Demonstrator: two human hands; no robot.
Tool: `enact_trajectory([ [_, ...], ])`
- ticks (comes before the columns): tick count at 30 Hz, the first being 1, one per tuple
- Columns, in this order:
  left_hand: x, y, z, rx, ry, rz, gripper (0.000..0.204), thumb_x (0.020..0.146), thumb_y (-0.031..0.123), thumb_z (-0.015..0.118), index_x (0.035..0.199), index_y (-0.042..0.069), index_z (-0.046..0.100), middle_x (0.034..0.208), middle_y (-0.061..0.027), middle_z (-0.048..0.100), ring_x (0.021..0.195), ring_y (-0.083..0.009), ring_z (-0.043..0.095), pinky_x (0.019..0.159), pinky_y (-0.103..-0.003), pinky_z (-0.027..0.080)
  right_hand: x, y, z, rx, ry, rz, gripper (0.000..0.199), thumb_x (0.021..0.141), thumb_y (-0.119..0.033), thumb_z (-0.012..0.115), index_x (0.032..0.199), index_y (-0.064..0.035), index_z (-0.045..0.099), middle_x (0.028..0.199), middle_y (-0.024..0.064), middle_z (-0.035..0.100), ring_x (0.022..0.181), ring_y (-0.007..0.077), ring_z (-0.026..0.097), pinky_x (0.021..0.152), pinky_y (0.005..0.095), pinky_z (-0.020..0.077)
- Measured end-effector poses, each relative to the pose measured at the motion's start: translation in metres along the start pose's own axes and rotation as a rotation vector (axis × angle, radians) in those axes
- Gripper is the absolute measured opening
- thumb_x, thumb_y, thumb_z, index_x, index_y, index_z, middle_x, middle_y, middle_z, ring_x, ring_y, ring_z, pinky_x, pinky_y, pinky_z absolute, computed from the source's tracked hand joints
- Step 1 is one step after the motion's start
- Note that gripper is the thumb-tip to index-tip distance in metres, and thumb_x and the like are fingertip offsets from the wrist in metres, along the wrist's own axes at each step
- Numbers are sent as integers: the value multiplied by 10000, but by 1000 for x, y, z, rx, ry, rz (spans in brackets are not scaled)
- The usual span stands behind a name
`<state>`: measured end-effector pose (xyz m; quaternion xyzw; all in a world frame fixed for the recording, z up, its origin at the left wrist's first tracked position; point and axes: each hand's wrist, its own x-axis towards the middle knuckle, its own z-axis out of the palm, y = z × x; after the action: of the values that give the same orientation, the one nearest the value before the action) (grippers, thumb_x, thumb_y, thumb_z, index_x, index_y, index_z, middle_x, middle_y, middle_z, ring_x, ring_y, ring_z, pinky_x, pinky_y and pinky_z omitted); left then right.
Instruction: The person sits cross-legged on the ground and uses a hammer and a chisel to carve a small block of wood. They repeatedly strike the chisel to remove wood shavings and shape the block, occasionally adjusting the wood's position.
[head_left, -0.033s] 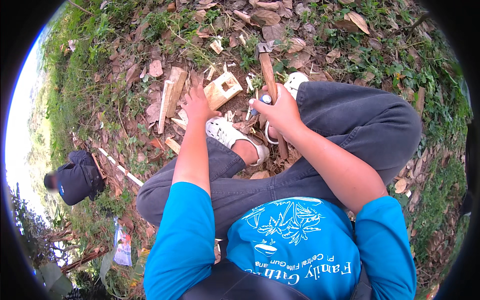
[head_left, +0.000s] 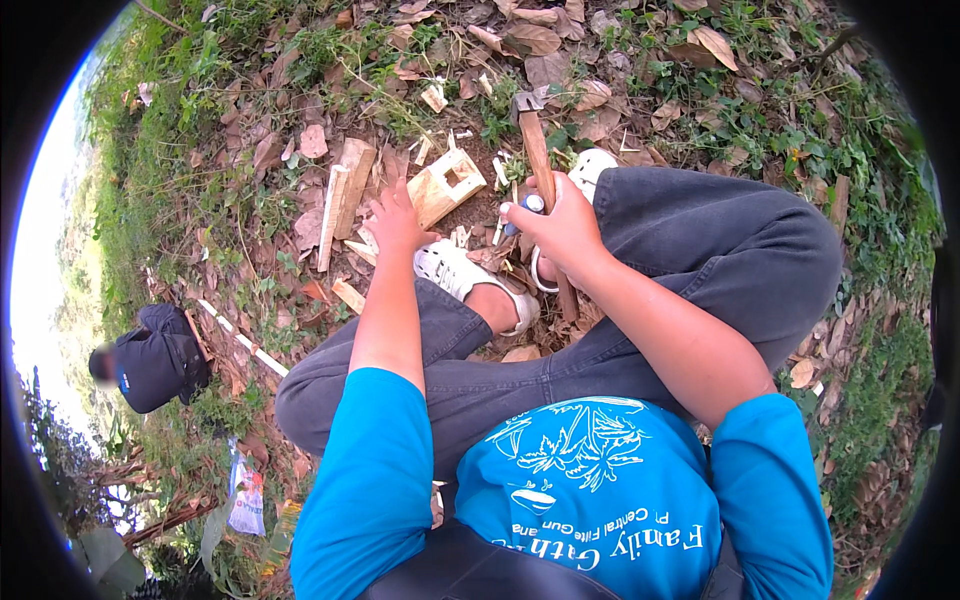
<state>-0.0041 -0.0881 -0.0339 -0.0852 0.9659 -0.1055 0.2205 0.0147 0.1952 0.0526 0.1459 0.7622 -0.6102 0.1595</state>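
Observation:
My left hand [head_left: 397, 217] has its fingers spread beside a pale wooden block [head_left: 437, 200] with a square hole cut in its far end. Its fingertips are by the block's left edge; whether they touch it I cannot tell. In my right hand [head_left: 570, 228] is a hammer [head_left: 537, 150], held by its wooden handle with the metal head pointing away from me. The handle's lower end shows below my hand. A blue tool handle with a pale end [head_left: 528, 212] also sits in that hand, under the thumb; its kind is not clear.
Left of the block lie two wooden strips [head_left: 352, 185], with chips [head_left: 434, 98] scattered around. My white clogs [head_left: 452, 270] flank the work area. Dry leaves [head_left: 530, 35] and weeds cover the ground. Further left are a white pole [head_left: 243, 337], a plastic bag [head_left: 246, 495] and another person [head_left: 160, 358].

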Motion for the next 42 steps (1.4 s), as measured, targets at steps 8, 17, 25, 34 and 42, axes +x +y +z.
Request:
enact_trajectory([
  [8, 3, -31, -27, 179, 183, 202, 971, 680, 274, 878, 1525, 285, 399, 1199, -93, 527, 1178, -303, 529, 1048, -498, 403, -2, -13, 8, 45, -24, 77, 571, 792, -329, 841, 1194, -11, 590, 940, 97, 681, 792, 170, 690, 729, 342, 553],
  [17, -58, -94, -213, 867, 863, 635, 826, 862, 140, 631, 1579, 447, 360, 1332, -37, 523, 1267, -239, 490, 1117, -412, 311, -4, -4, 3, 0, -61, 15, 603, 782, -350, 844, 1195, 15, 598, 1017, 145, 692, 906, 236, 697, 824, 372, 537],
  [25, -121, -172, -329, 951, 856, 77, 863, 820, 121, 723, 1544, 479, 418, 1316, -17, 529, 1256, -225, 486, 1077, -406, 325, -5, -1, -5, 84, -60, 34, 608, 760, -328, 864, 1178, 10, 580, 954, 95, 647, 831, 187, 653, 749, 347, 521],
  [34, -231, -262, -384, 918, 1588, -107, 753, 724, 241, 879, 1353, 417, 504, 1293, -36, 445, 1219, -281, 425, 1008, -479, 312, -17, -10, -1, 169, -115, 35, 562, 812, -260, 840, 1202, 9, 538, 856, 51, 621, 616, 134, 597, 590, 310, 504],
  [42, -255, -274, -397, 745, 1879, -422, 922, 622, 247, 943, 1381, 320, 427, 1300, -106, 398, 1224, -347, 387, 985, -530, 309, -12, 2, 3, 138, -121, 38, 542, 815, -259, 844, 1182, -4, 538, 840, 48, 618, 623, 131, 601, 573, 300, 490],
])
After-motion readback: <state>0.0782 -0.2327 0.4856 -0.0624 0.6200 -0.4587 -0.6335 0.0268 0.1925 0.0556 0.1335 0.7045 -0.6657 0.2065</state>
